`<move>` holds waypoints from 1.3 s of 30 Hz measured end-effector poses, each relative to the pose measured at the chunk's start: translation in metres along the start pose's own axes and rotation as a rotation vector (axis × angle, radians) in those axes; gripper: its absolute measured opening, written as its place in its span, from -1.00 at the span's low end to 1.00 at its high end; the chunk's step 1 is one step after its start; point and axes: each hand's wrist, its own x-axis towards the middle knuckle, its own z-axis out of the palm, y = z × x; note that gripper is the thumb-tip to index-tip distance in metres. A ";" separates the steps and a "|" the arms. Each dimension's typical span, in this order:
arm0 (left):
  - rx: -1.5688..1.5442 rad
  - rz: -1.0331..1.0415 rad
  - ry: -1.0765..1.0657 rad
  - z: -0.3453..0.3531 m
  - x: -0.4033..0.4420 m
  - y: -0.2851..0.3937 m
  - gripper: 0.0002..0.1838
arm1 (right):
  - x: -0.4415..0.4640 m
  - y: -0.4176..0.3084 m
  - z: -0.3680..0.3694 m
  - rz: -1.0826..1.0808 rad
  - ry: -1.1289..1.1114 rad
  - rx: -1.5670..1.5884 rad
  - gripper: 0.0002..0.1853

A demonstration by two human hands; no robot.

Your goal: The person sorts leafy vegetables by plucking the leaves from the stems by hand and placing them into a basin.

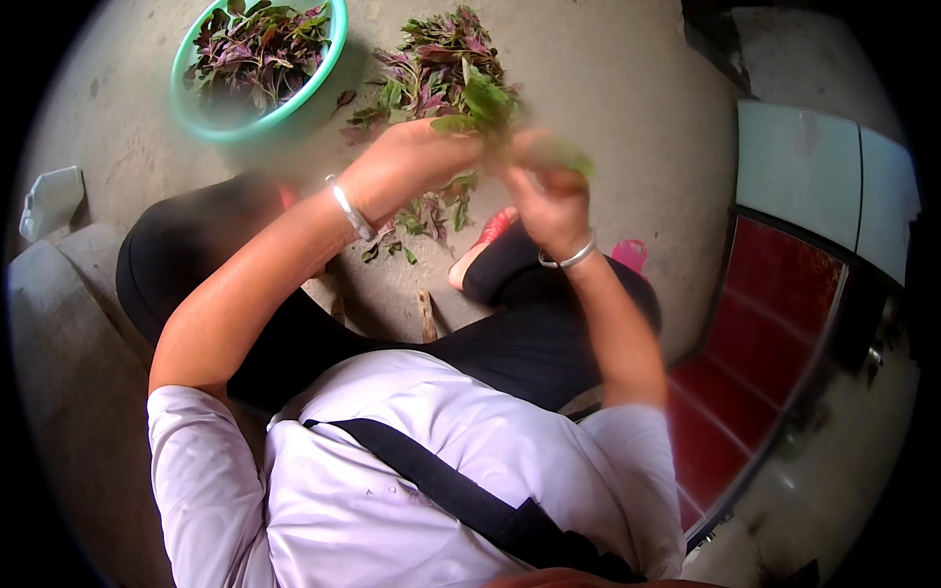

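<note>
My left hand is closed around some leafy greens, whose bright green leaves stick up past the fingers. Close beside it, my right hand has its fingers curled in at the same greens; motion smears the fingertips, and a green leaf shows at their far side. Below and beyond the hands, a heap of purple-and-green leafy greens that look like amaranth lies on the floor. A smaller scatter of leaves lies nearer my feet. At the upper left, a turquoise basin holds more purple-green leaves.
I sit low over a concrete floor, knees apart. A red sandal shows on one foot. Something pink is by my right knee. A red-tiled, pale-panelled unit stands at right; a whitish plastic object lies at far left.
</note>
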 end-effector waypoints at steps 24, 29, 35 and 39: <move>-0.040 0.023 -0.059 -0.004 -0.004 0.006 -0.87 | 0.006 -0.003 -0.009 -0.259 0.023 -0.317 -0.77; -0.077 -0.003 -0.016 -0.003 -0.005 0.006 -0.87 | 0.006 -0.002 -0.011 -0.305 -0.012 -0.406 -0.82; -0.183 -0.003 -0.076 -0.005 -0.005 0.006 -0.83 | 0.004 -0.009 -0.014 -0.142 -0.032 -0.281 -0.83; -0.161 0.004 -0.089 -0.006 -0.003 0.004 -0.82 | 0.004 -0.008 -0.015 -0.115 -0.037 -0.238 -0.84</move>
